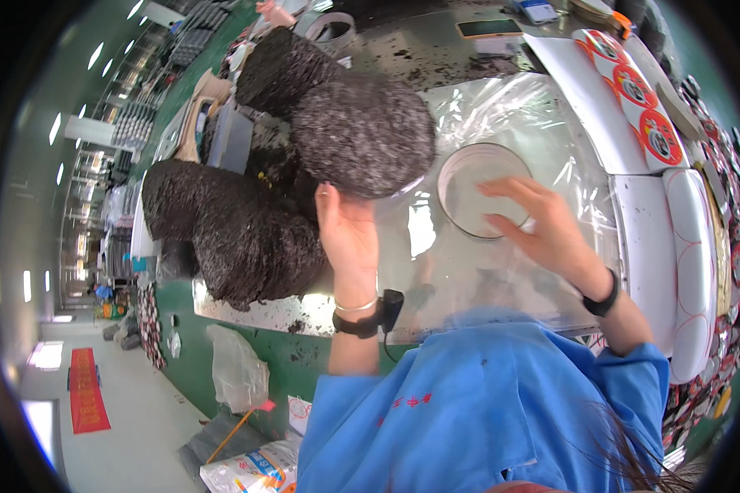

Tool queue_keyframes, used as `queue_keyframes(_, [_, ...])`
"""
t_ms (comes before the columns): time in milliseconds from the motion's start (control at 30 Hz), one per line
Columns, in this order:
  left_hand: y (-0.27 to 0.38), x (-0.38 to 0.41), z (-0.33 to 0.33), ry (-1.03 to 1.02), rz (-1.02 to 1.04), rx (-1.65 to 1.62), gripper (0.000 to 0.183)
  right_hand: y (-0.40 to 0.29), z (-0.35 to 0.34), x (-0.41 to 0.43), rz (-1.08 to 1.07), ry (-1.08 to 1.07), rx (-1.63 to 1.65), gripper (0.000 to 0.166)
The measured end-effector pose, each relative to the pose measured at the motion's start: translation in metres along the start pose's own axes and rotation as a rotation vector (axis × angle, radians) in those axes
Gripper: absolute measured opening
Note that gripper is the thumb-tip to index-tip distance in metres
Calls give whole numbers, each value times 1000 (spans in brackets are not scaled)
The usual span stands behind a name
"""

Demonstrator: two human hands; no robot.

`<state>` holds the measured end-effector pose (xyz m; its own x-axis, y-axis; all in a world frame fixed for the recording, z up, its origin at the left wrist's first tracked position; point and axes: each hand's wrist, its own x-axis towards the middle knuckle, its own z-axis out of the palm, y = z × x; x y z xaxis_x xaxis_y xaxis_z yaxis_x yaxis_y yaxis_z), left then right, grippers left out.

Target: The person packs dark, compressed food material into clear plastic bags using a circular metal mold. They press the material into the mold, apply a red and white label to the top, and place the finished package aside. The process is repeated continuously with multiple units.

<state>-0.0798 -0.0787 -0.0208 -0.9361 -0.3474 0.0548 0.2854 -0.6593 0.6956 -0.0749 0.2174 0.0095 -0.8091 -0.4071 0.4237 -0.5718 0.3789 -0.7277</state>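
A dark, round pressed cake of leafy material (365,134) rests on my left hand (349,231), whose fingers reach under its near edge. My right hand (533,225) is over a round metal ring (442,179), fingers curved and apart; whether it touches the ring I cannot tell. The ring lies on clear plastic sheeting (499,117) spread over the table. More dark cakes are stacked at the left (246,234) and behind the one I hold (283,68).
Round red-and-white printed papers (657,138) and white sheets (644,246) lie along the right. A phone (489,28) is at the back. A grey-blue box (231,137) stands among the cakes. A plastic bag (237,370) hangs below the table's near edge.
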Motion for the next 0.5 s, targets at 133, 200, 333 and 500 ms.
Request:
queue_keyframes(133, [-35,-17,34,-85,-244,-105,29,-13,39,41,-260,199,-163,37])
queue_keyframes(200, [-38,-20,35,-126,-293,-117,28,-1,56,48,-327,204,-266,32])
queue_keyframes(333, [-44,-21,35,-139,-245,-14,31,20,65,50,-57,75,162,10])
queue_keyframes(500, [-49,-22,39,-108,-167,256,55,42,78,50,279,65,708,13])
